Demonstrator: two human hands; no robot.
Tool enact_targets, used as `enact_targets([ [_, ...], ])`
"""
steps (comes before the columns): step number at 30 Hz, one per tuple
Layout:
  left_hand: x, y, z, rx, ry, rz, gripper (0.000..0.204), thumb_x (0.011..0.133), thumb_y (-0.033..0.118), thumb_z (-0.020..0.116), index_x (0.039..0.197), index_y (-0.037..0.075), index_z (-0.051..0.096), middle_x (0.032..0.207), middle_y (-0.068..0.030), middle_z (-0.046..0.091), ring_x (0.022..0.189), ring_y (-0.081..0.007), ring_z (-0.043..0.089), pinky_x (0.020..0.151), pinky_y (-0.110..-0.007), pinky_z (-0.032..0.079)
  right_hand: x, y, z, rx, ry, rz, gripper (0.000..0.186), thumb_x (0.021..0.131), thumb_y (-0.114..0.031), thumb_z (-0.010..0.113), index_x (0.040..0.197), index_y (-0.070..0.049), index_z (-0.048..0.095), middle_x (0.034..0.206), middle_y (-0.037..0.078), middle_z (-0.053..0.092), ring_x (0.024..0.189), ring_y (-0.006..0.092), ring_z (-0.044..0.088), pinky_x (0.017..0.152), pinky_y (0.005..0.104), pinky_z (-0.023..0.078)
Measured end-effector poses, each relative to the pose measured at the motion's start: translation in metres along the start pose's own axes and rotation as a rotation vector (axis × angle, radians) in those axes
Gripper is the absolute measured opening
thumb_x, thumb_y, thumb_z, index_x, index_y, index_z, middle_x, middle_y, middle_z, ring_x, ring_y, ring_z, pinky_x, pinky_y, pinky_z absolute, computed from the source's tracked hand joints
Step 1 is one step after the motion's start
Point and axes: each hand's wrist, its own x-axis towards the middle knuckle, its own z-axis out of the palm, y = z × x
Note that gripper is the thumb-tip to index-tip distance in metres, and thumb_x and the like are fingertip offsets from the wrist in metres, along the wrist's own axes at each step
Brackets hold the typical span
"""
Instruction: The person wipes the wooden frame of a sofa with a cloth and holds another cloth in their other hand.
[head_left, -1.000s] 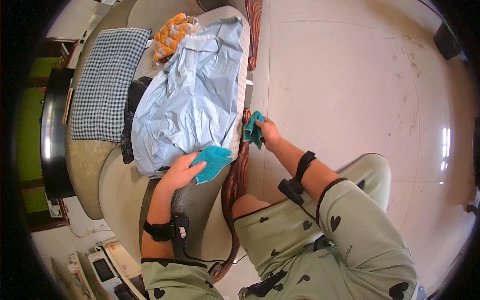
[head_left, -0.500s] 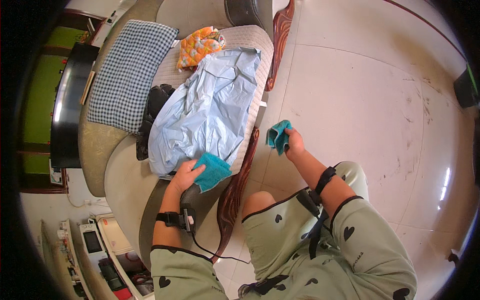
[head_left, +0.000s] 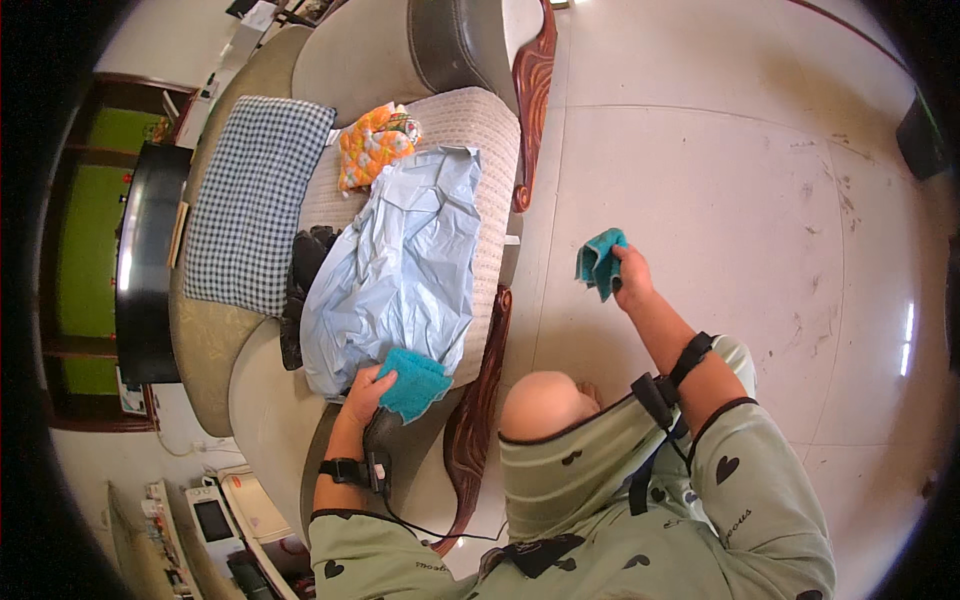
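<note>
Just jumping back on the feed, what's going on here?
A person's left grip holds a flat, teal fabric cloth at the near end of a crinkled, pale blue plastic sheet on a beige upholstered sofa. The right grip holds a bunched, teal fabric cloth up, away from the sofa. A black-and-white checked fabric pillow lies left of the sheet.

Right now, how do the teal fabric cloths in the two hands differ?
The left teal cloth spreads fairly flat; the right teal cloth bunches into folds. The left cloth shows partly against crinkled pale-blue sheeting; the right cloth against tiled floor. Both are teal and held.
</note>
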Motion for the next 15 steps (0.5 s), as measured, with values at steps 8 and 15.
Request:
enact_targets([
  [8, 0.018, 0.071, 0.031, 0.063, -0.18, 0.046, 0.026, 0.085, 0.02, 0.054, 0.094, -0.003, 0.06, 0.087, -0.0019, 0.06, 0.08, -0.0088, 0.054, 0.071, -0.024, 0.043, 0.008, -0.033, -0.012, 0.103, 0.081, -0.03, 0.014, 0.086, -0.016, 0.043, 0.096, -0.01, 0.05, 0.087, 0.006, 0.054, 0.078, 0.0186, 0.052, 0.064, 0.0339, 0.044],
  [15, 0.165, 0.151, 0.121, 0.349, -0.425, 0.429, 0.027, 0.087, 0.022, 0.051, 0.095, -0.003, 0.058, 0.085, -0.0019, 0.06, 0.079, -0.0096, 0.052, 0.074, -0.026, 0.042, 0.002, -0.045, -0.004, 0.074, 0.128, -0.104, 0.014, 0.086, -0.014, 0.043, 0.096, -0.008, 0.051, 0.084, 0.006, 0.056, 0.074, 0.0189, 0.054, 0.063, 0.0336, 0.045],
])
